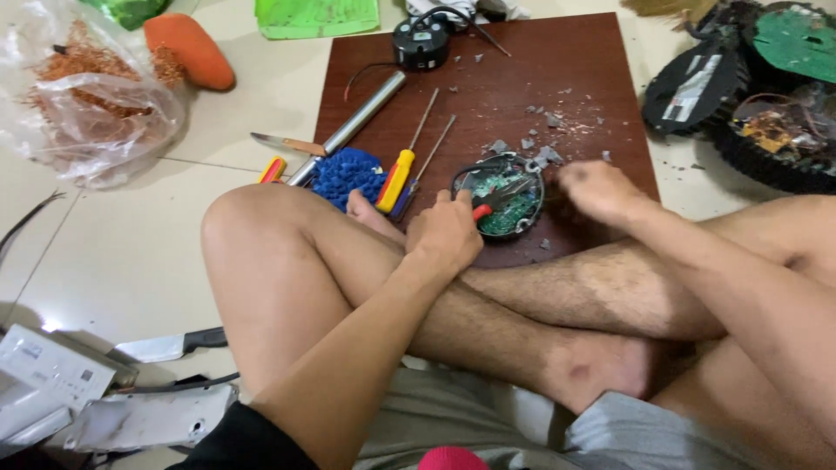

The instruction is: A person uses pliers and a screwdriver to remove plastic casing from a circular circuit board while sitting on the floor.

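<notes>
A red-handled tool [484, 209] is held in the left hand [444, 233] over the round circuit board [500, 193] at frame centre; the blurred right hand [599, 189] is curled, contents unclear, on the brown board [522, 70]

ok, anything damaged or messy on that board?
Yes. The round device under the left hand is opened up, its green circuit board bare. Grey broken fragments lie scattered over the brown wooden board behind it. The right hand is blurred at its edge.
</notes>
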